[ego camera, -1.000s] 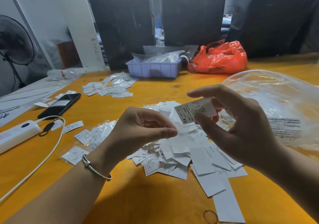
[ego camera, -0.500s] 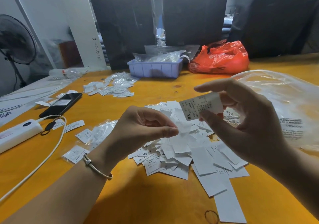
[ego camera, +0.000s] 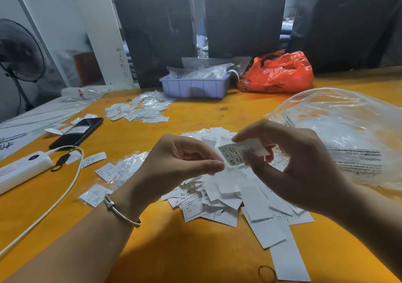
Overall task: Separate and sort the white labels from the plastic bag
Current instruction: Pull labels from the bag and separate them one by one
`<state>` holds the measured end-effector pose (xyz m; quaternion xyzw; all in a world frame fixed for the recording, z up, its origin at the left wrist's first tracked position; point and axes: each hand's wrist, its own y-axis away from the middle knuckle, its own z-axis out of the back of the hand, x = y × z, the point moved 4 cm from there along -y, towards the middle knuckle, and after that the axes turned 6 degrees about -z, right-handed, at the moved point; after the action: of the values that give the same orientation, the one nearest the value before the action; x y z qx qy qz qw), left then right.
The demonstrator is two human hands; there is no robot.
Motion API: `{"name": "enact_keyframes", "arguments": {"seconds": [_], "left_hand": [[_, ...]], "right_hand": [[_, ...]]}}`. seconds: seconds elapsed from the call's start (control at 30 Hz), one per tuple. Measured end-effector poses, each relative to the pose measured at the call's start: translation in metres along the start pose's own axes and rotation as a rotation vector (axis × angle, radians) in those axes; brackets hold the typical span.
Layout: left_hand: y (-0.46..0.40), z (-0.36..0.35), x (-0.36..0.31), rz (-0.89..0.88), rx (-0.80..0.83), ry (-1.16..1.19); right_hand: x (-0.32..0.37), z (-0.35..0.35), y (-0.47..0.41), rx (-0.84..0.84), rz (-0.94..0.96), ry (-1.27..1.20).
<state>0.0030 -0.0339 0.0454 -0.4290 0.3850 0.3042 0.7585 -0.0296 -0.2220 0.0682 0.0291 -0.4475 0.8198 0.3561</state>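
Note:
A heap of white labels point(ego camera: 230, 191) lies on the orange table point(ego camera: 174, 250) in front of me. My right hand point(ego camera: 300, 169) pinches one white label marked XS point(ego camera: 239, 152) between thumb and forefinger, held above the heap. My left hand point(ego camera: 174, 165) hovers just left of it with fingers curled and thumb against forefinger; its fingertip sits close to the label's left corner, and I see nothing held in it. A large clear plastic bag point(ego camera: 348, 134) with printed warning text lies at the right.
A second spread of labels point(ego camera: 139, 110) lies far left of centre, with small clear sleeves point(ego camera: 121, 169) nearer. A black phone point(ego camera: 76, 133), white power bank point(ego camera: 24, 169) and cable sit at the left. A lilac tray point(ego camera: 195, 86) and red bag point(ego camera: 278, 75) stand behind.
My right hand has brought the XS label down and leftward, closer to my left hand's fingertips. The left hand has barely moved.

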Motion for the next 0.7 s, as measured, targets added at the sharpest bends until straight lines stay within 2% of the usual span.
{"name": "enact_keyframes", "arguments": {"seconds": [0.13, 0.27, 0.37, 0.43, 0.57, 0.7], "left_hand": [[-0.001, -0.001, 0.001, 0.028, 0.022, 0.009], [-0.001, -0.004, 0.004, 0.064, 0.051, 0.031], [-0.002, -0.008, 0.007, 0.075, 0.07, 0.009], [-0.002, -0.008, 0.008, 0.073, 0.042, -0.008], [-0.003, -0.003, 0.007, 0.067, -0.063, 0.04], [-0.004, -0.003, 0.008, 0.061, -0.099, 0.082]], "right_hand": [[-0.004, -0.005, 0.0, 0.081, -0.052, -0.024], [-0.011, -0.012, 0.001, 0.239, -0.126, -0.114], [-0.014, -0.017, 0.002, 0.286, -0.155, -0.081], [-0.013, -0.017, 0.0, 0.223, -0.147, -0.061], [-0.017, -0.003, -0.003, -0.057, -0.165, -0.137], [-0.014, -0.005, -0.002, -0.089, -0.151, -0.088]]}}
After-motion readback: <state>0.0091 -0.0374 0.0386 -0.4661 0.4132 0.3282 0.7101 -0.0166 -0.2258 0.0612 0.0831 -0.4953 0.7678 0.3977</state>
